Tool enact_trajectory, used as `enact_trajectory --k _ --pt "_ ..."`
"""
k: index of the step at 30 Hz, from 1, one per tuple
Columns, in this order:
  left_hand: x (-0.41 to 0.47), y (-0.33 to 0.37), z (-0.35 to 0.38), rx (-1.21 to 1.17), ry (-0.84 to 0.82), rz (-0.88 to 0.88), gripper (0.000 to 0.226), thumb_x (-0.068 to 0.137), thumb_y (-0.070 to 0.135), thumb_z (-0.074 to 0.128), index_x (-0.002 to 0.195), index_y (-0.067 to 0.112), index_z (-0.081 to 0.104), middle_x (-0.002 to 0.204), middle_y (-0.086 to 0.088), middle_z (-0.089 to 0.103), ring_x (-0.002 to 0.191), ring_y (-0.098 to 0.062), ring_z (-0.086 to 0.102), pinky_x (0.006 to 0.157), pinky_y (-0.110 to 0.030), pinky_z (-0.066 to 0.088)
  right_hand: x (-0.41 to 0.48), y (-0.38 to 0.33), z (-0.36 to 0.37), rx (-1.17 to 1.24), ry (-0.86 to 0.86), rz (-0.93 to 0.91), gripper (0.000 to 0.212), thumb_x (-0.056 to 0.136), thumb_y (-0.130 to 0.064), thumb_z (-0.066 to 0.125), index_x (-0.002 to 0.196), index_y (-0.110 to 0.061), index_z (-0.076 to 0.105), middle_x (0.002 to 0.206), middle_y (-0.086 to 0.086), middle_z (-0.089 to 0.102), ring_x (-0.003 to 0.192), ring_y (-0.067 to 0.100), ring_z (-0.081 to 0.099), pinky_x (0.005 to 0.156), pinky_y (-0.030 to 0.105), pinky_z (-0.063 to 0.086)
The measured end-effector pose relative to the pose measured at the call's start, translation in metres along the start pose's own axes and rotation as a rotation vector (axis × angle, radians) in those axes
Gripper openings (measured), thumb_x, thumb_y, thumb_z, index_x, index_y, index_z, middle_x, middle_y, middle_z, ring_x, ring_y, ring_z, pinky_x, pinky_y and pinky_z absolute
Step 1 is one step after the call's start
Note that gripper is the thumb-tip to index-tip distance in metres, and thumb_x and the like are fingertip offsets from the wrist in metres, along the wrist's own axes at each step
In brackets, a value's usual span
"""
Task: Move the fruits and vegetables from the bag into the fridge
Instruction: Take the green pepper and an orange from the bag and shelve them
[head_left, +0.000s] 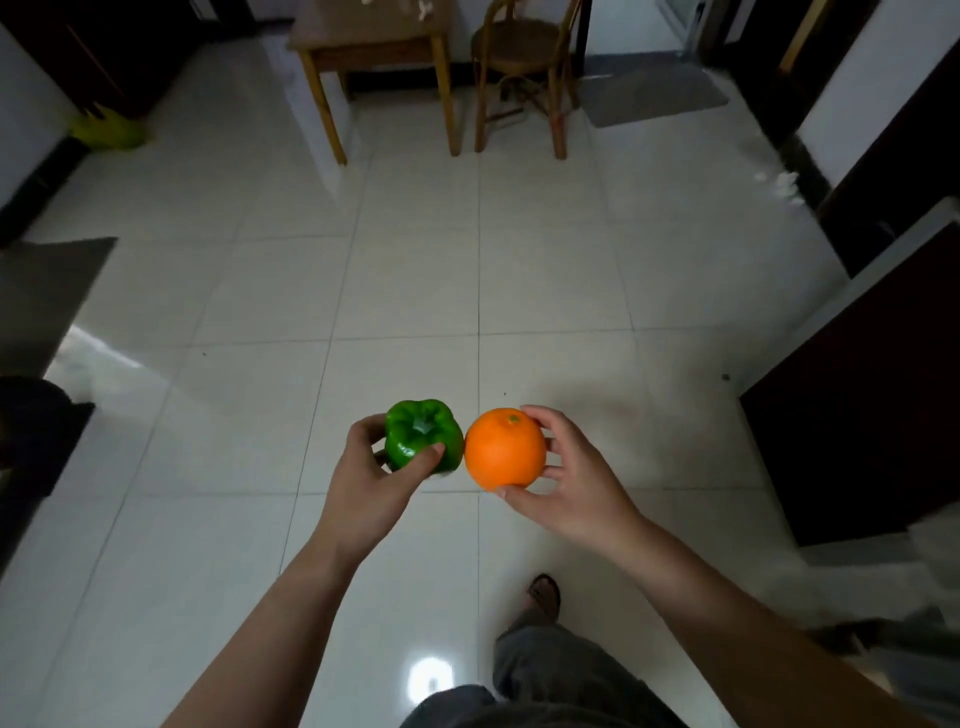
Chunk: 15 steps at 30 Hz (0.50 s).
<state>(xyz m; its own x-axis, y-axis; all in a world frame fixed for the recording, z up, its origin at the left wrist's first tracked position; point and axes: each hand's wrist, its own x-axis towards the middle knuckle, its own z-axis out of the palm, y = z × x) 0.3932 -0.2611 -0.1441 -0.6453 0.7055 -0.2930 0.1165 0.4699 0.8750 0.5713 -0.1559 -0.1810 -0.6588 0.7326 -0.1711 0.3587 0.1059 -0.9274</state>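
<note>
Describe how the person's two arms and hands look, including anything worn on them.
Both forearms are bare all the way to the bottom edge of the frame, with no sleeves in view. The left hand and the right hand wear no gloves, and no rings, watch or bands show. No markings are visible.

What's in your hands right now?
Left hand grips green bell pepper. Right hand grips orange. Tiled floor ahead open.

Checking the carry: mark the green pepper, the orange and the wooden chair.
green pepper (422, 435): head view, top beside the stem.
orange (503, 453): head view, middle of the peel.
wooden chair (522, 49): head view, round seat.
</note>
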Motion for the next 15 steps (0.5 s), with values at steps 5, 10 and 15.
enact_trajectory --k 5,10,15 --pt "0.068 0.037 0.024 -0.014 -0.024 0.026 0.056 0.079 0.031 0.071 0.126 0.02 0.043 0.123 0.005 0.053 0.102 -0.011 0.057 0.067 -0.013 0.041 0.064 -0.01 -0.04 -0.006 0.043 0.012 0.074 0.071 -0.026 0.079 0.127 -0.04 0.033 0.133 -0.014 0.034 0.117 0.01 0.045 0.085 0.02 0.048" --pt "0.142 0.074 0.063 -0.008 -0.149 0.064 0.049 0.079 0.029 0.072 0.12 0.024 0.045 0.12 0.004 0.056 0.103 -0.015 0.058 0.067 -0.014 0.043 0.109 -0.003 -0.081 -0.027 0.188 0.024 0.072 0.071 -0.027 0.08 0.128 -0.035 0.036 0.132 -0.015 0.037 0.116 0.008 0.046 0.087 0.026 0.051" --pt "0.228 0.131 0.13 0.025 -0.367 0.163 0.045 0.079 0.029 0.072 0.116 0.028 0.046 0.113 0.009 0.056 0.101 -0.012 0.059 0.06 -0.011 0.043 0.158 0.009 -0.145 -0.035 0.403 0.088 0.074 0.07 -0.029 0.08 0.13 -0.036 0.037 0.132 -0.014 0.037 0.114 0.009 0.047 0.085 0.024 0.051"
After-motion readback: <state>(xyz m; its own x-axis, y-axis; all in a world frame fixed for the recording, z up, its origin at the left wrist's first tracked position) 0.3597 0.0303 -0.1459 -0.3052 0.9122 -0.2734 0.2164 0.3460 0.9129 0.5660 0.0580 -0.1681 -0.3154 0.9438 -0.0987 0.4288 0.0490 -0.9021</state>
